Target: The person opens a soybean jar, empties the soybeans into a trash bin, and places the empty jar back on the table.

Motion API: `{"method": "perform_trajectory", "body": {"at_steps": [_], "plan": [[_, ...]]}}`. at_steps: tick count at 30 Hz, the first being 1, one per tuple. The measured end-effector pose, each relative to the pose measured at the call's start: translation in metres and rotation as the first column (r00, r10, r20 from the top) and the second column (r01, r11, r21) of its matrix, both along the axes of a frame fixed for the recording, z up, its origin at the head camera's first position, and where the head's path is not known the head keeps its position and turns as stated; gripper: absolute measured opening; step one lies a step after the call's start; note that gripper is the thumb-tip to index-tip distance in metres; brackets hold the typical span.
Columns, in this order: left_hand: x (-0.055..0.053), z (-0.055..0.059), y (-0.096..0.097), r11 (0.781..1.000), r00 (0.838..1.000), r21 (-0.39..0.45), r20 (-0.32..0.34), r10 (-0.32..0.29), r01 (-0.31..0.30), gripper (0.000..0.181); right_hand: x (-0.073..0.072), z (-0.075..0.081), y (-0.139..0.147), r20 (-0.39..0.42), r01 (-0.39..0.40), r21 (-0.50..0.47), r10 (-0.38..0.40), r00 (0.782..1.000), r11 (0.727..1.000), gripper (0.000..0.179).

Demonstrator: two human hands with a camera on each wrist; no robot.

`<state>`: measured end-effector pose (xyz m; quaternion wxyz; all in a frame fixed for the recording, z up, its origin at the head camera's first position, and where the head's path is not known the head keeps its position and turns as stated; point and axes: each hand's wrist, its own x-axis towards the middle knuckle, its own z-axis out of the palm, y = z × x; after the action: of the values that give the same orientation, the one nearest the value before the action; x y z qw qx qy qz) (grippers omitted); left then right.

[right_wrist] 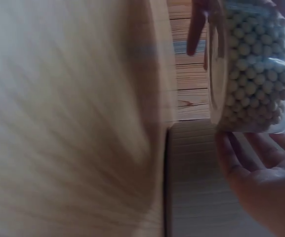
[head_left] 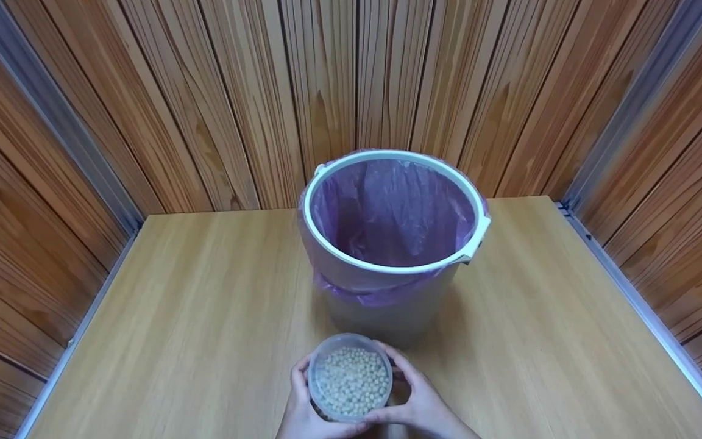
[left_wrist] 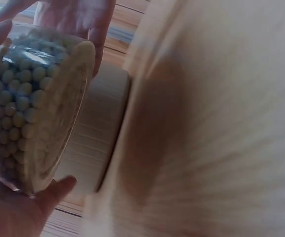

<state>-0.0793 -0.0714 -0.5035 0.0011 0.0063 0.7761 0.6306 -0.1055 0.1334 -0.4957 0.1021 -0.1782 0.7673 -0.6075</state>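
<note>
The clear tub of beans (head_left: 350, 378) stood on the wooden table (head_left: 205, 317), near its front edge, just in front of the bin (head_left: 387, 292) with the purple liner (head_left: 393, 207). Both hands cupped it: the left hand (head_left: 305, 411) curled round its left wall, the right hand (head_left: 415, 399) round its right wall. I think 2 hands were used because the tub was open and full, so the beans could spill easily.
</note>
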Motion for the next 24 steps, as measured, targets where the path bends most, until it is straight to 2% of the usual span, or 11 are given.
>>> {"method": "perform_trajectory", "body": {"at_steps": [4, 7, 9, 11, 14, 18, 19, 21, 23, 24], "plan": [[0.004, 0.011, 0.003, 1.0, 1.0, 0.026, 0.007, 0.008, -0.008, 0.118, 0.001, 0.005, 0.001, -0.062, -0.013, -0.041, 0.011, 0.998, 0.999, 0.089], [0.007, 0.021, 0.007, 0.996, 0.997, 0.083, 0.073, 0.014, -0.02, 0.121, 0.003, 0.01, 0.002, -0.093, -0.031, -0.052, 0.026, 0.995, 0.998, 0.089], [0.008, 0.027, 0.009, 0.994, 0.993, 0.102, 0.116, 0.021, -0.032, 0.122, 0.004, 0.016, 0.002, -0.083, -0.027, -0.025, 0.025, 0.996, 0.999, 0.091], [0.009, 0.033, 0.01, 0.996, 0.991, 0.084, 0.134, 0.027, -0.039, 0.122, 0.006, 0.021, 0.002, -0.054, -0.023, 0.0, 0.023, 0.998, 1.0, 0.094], [0.01, 0.037, 0.009, 0.999, 0.997, 0.04, 0.081, 0.001, -0.004, 0.122, 0.007, 0.029, 0.003, 0.019, -0.027, -0.005, 0.027, 0.999, 1.0, 0.099], [0.009, 0.037, 0.005, 0.995, 0.995, 0.036, 0.012, -0.095, 0.095, 0.12, 0.007, 0.037, 0.006, -0.002, -0.078, -0.047, 0.078, 0.997, 0.996, 0.109], [0.009, 0.037, 0.005, 0.992, 0.993, 0.047, 0.017, -0.116, 0.115, 0.119, 0.006, 0.038, 0.006, -0.02, -0.094, -0.05, 0.093, 0.995, 0.994, 0.11], [0.008, 0.038, 0.004, 0.987, 0.99, 0.076, 0.021, -0.142, 0.14, 0.117, 0.003, 0.039, 0.007, -0.132, -0.131, -0.029, 0.126, 0.983, 0.991, 0.11], [0.008, 0.038, 0.004, 0.983, 0.987, 0.107, 0.029, -0.156, 0.152, 0.117, 0.0, 0.04, 0.007, -0.246, -0.152, -0.011, 0.144, 0.958, 0.988, 0.105], [0.009, 0.039, 0.004, 0.982, 0.987, 0.116, 0.032, -0.155, 0.15, 0.116, -0.002, 0.04, 0.006, -0.312, -0.164, -0.009, 0.152, 0.938, 0.986, 0.104]]}}
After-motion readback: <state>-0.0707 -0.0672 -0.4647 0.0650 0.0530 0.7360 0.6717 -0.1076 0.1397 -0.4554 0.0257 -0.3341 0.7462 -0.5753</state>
